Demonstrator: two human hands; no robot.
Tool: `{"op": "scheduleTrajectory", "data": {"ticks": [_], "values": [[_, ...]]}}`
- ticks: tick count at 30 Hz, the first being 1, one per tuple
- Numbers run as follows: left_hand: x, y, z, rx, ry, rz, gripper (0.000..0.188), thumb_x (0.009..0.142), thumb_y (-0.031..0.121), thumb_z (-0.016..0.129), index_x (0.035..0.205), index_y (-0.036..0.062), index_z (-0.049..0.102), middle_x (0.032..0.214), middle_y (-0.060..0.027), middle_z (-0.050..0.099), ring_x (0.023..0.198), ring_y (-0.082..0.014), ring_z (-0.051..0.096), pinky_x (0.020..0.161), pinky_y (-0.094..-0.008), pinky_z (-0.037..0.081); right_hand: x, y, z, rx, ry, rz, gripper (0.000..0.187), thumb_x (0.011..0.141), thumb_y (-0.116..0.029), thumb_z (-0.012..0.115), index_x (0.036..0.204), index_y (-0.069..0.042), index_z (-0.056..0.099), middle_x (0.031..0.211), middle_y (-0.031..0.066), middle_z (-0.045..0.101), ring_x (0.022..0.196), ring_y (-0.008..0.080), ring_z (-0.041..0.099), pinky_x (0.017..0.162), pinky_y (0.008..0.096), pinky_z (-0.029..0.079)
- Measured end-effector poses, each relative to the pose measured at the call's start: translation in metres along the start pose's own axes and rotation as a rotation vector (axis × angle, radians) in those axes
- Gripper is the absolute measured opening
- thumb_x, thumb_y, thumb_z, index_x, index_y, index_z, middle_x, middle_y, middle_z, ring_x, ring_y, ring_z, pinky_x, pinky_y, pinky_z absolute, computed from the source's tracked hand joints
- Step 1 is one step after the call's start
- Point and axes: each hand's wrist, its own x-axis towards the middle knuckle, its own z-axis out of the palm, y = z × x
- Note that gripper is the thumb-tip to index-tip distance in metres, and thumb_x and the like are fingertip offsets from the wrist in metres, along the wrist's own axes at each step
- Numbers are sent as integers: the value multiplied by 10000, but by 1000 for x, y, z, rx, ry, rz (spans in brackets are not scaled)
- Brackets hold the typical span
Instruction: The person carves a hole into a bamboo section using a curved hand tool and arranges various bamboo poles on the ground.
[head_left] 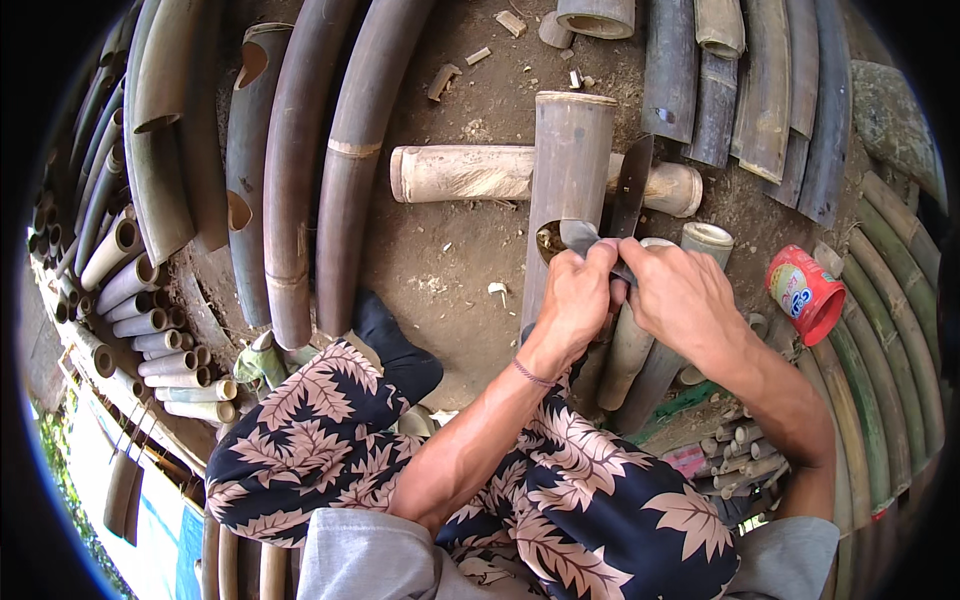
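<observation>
- While both my hands crowd together over the bamboo tube (573,150), my left hand (575,302) is clenched around the grey blade (578,235), its tip right at the oval hole (547,243).
- And my right hand (685,300) is bunched tight against the same metal; the handle is hidden.
- There goes the tube, stretching away from me across the pale bamboo log (460,172).
- Watch the rim: push too hard and that grey blade could skid off the curve, with my left fingers right beside it.
- Another hazard, the long dark blade (630,190) just past my knuckles; who grips it, I can't tell, but a careless swing could nick me.
- Round on round, too: a sideways shove might roll the tube.
- Prying, I'd say, could split it along the grain.
</observation>
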Motion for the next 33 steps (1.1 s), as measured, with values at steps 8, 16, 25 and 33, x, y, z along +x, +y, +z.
{"op": "scheduleTrajectory", "data": {"ticks": [8, 16, 25, 33], "values": [[-12, 5, -6, -944, -47, -53, 285, 1030, 274, 476, 1114, 33, 600, 1069, -78, 660, 1044, -176, 604, 954, -345, 467, 58, -46, -38, -473, -256, -367, 130, 802, -178, 675, 787, -66, 738, 761, 140, 731, 721, 284, 739, 612, 388, 565], [16, -49, -44, -1160, -689, 100, 554, 1051, 483, 371, 1276, 10, 549, 1169, -142, 682, 1089, -243, 634, 1003, -437, 464, 92, -51, -41, -543, -302, -484, 171, 816, -197, 662, 785, -56, 754, 815, 146, 743, 790, 305, 743, 673, 405, 579], [-85, -60, -8, 720, -488, 276, 847, 833, 411, 757, 1414, -71, 374, 1240, -304, 595, 1177, -386, 608, 985, -460, 476, -50, 30, 84, 1161, 133, 208, 488, 1040, -447, 470, 944, -2, 647, 749, 152, 713, 717, 210, 681, 707, 363, 528], [-109, -35, -1, 903, -246, 460, 735, 811, 284, 750, 1351, -67, 395, 1108, -304, 610, 1006, -443, 646, 880, -465, 524, -93, -2, 85, 1426, 501, 104, 335, 1046, -310, 532, 1184, -7, 576, 987, 75, 694, 885, 104, 620, 778, 262, 494]]}}
